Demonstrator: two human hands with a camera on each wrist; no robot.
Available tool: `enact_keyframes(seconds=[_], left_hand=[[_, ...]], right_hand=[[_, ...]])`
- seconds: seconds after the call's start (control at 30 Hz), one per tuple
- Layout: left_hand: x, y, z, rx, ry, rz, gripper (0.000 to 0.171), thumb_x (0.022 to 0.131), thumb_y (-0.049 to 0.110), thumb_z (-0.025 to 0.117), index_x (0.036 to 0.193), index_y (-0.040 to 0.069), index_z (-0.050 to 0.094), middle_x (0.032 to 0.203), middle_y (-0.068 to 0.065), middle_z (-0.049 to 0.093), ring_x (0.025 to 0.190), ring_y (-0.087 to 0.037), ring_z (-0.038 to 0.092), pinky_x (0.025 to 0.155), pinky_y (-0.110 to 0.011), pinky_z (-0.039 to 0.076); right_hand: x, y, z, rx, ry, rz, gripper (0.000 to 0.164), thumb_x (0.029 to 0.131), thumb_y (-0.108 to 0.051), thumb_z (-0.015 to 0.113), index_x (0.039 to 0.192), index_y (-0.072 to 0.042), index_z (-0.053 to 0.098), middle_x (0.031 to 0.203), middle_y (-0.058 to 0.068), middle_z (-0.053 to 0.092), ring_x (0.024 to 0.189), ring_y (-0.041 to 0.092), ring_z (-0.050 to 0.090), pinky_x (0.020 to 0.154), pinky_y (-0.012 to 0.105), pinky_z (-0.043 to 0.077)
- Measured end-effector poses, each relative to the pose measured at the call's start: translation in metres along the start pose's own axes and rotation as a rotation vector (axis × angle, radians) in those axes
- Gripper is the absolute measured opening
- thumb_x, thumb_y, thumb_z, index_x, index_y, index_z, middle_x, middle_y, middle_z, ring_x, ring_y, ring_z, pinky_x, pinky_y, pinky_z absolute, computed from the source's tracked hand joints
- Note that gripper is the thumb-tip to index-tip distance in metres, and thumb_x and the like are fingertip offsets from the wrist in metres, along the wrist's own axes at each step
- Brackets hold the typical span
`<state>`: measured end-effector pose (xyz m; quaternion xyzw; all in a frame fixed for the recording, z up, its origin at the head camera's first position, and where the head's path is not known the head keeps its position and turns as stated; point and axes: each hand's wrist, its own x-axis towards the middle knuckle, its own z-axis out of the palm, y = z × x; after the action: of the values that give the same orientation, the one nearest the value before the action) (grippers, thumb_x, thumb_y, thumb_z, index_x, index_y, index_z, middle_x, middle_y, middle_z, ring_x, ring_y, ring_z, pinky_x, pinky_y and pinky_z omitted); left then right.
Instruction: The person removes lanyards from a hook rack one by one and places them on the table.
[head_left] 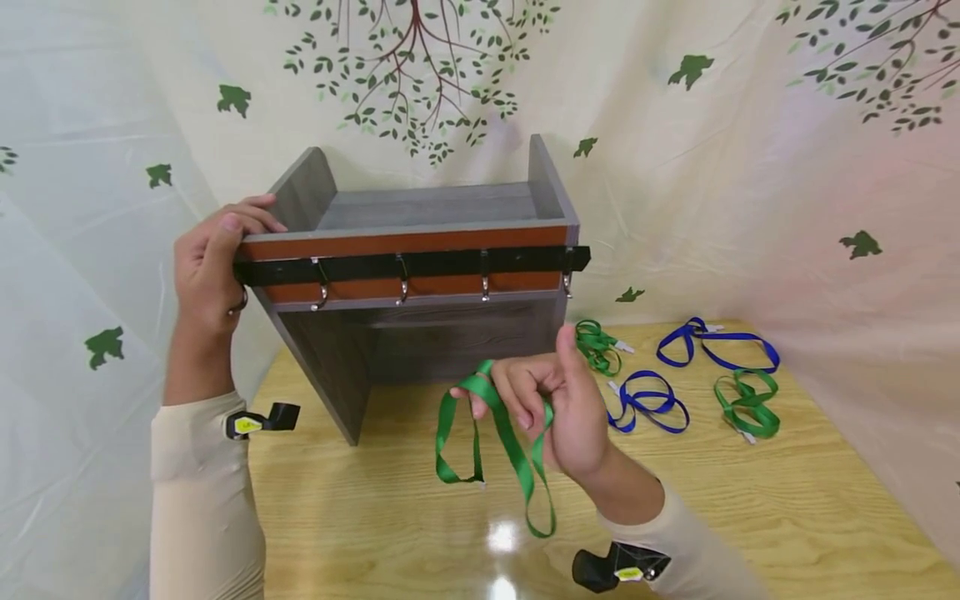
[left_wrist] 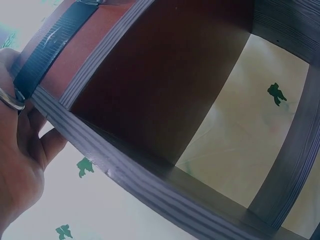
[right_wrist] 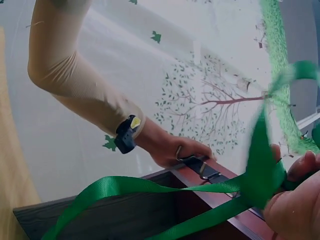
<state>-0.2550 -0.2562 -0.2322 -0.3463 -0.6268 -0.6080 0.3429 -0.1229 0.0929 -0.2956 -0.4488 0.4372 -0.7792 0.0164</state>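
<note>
A grey wooden shelf unit (head_left: pixel 442 204) with a reddish-brown front board (head_left: pixel 360 247) stands on the table. Along that board runs a black rail (head_left: pixel 442 263) with several silver hooks (head_left: pixel 402 287), all bare. My left hand (head_left: pixel 213 258) grips the unit's upper left corner beside the rail's end; in the left wrist view, fingers (left_wrist: pixel 52 145) show behind the side panel. In front of the unit, my right hand (head_left: pixel 570 408) holds a green lanyard (head_left: pixel 513 442), its loops hanging from the fingers, thumb raised. The right wrist view shows the ribbon (right_wrist: pixel 130 185) close up, partly blurred.
Right of the unit, green lanyards (head_left: pixel 763 421) and blue lanyards (head_left: pixel 651 404) with white clips lie on the wood-grain table (head_left: pixel 375 533). Behind hangs a pale curtain (head_left: pixel 637 167) printed with branches and green leaves.
</note>
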Motion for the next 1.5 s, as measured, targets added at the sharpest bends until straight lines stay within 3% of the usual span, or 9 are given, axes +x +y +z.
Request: enact_keyframes(seconds=[0.3, 0.5, 0.63, 0.83, 1.03, 1.3, 1.43, 1.5], left_hand=[[0.000, 0.000, -0.001, 0.006, 0.002, 0.008, 0.039, 0.104, 0.007, 0.040, 0.079, -0.001, 0.069, 0.090, 0.000, 0.078, 0.118, -0.028, 0.068, 0.117, -0.033, 0.046], [0.001, -0.001, 0.000, 0.001, -0.007, 0.020, 0.039, 0.104, 0.006, 0.039, 0.079, -0.003, 0.068, 0.090, 0.000, 0.078, 0.116, -0.028, 0.068, 0.118, -0.033, 0.046], [0.000, -0.001, 0.000, 0.005, -0.012, 0.017, 0.039, 0.104, 0.006, 0.039, 0.080, -0.003, 0.069, 0.091, 0.000, 0.078, 0.119, -0.028, 0.068, 0.118, -0.033, 0.046], [0.000, -0.001, 0.000, 0.002, -0.012, 0.021, 0.039, 0.104, 0.006, 0.039, 0.080, -0.003, 0.068, 0.091, 0.000, 0.078, 0.119, -0.028, 0.068, 0.118, -0.034, 0.046], [0.000, -0.001, 0.000, -0.004, -0.014, 0.023, 0.039, 0.104, 0.006, 0.039, 0.081, -0.003, 0.069, 0.092, 0.000, 0.079, 0.121, -0.028, 0.067, 0.119, -0.034, 0.045], [0.002, 0.000, 0.001, -0.015, 0.004, 0.009, 0.038, 0.104, 0.006, 0.040, 0.080, 0.000, 0.069, 0.090, 0.000, 0.078, 0.119, -0.029, 0.067, 0.119, -0.034, 0.045], [0.001, 0.000, 0.001, -0.011, 0.005, -0.006, 0.038, 0.104, 0.007, 0.041, 0.081, 0.000, 0.070, 0.091, 0.000, 0.078, 0.122, -0.029, 0.066, 0.119, -0.034, 0.045], [0.000, 0.000, 0.000, -0.005, 0.004, -0.016, 0.038, 0.104, 0.008, 0.041, 0.081, 0.000, 0.070, 0.091, 0.000, 0.078, 0.123, -0.029, 0.065, 0.119, -0.034, 0.045]], right_hand=[[-0.011, -0.020, -0.013, -0.147, 0.034, 0.009, 0.059, 0.115, -0.020, 0.026, 0.060, -0.005, 0.039, 0.060, 0.012, 0.040, 0.080, 0.017, 0.067, 0.102, 0.042, 0.059], [-0.020, -0.035, -0.023, -0.245, 0.035, -0.003, 0.048, 0.110, -0.001, 0.026, 0.065, -0.004, 0.043, 0.069, 0.012, 0.045, 0.084, 0.020, 0.066, 0.109, 0.043, 0.056], [-0.026, -0.046, -0.031, -0.287, 0.063, 0.004, 0.045, 0.107, 0.003, 0.026, 0.067, -0.004, 0.047, 0.076, 0.007, 0.052, 0.084, 0.023, 0.065, 0.107, 0.041, 0.056], [-0.037, -0.058, -0.047, -0.254, 0.093, -0.054, 0.046, 0.103, 0.012, 0.022, 0.073, 0.000, 0.055, 0.095, 0.006, 0.065, 0.087, 0.027, 0.069, 0.098, 0.039, 0.060], [-0.048, -0.067, -0.061, -0.230, 0.149, -0.084, 0.048, 0.101, 0.016, 0.022, 0.092, 0.001, 0.067, 0.113, 0.011, 0.066, 0.098, 0.025, 0.067, 0.090, 0.035, 0.061], [-0.067, -0.076, -0.082, -0.338, 0.300, -0.013, 0.043, 0.101, 0.019, 0.029, 0.102, -0.001, 0.068, 0.117, 0.008, 0.059, 0.079, 0.018, 0.052, 0.079, 0.026, 0.058], [-0.078, -0.080, -0.098, -0.443, 0.316, -0.067, 0.042, 0.084, 0.035, 0.038, 0.101, 0.006, 0.063, 0.116, 0.009, 0.060, 0.092, 0.019, 0.054, 0.066, 0.022, 0.049], [-0.083, -0.083, -0.106, -0.532, 0.299, -0.091, 0.045, 0.073, 0.040, 0.038, 0.100, 0.010, 0.058, 0.116, 0.008, 0.057, 0.087, 0.015, 0.053, 0.055, 0.021, 0.040]])
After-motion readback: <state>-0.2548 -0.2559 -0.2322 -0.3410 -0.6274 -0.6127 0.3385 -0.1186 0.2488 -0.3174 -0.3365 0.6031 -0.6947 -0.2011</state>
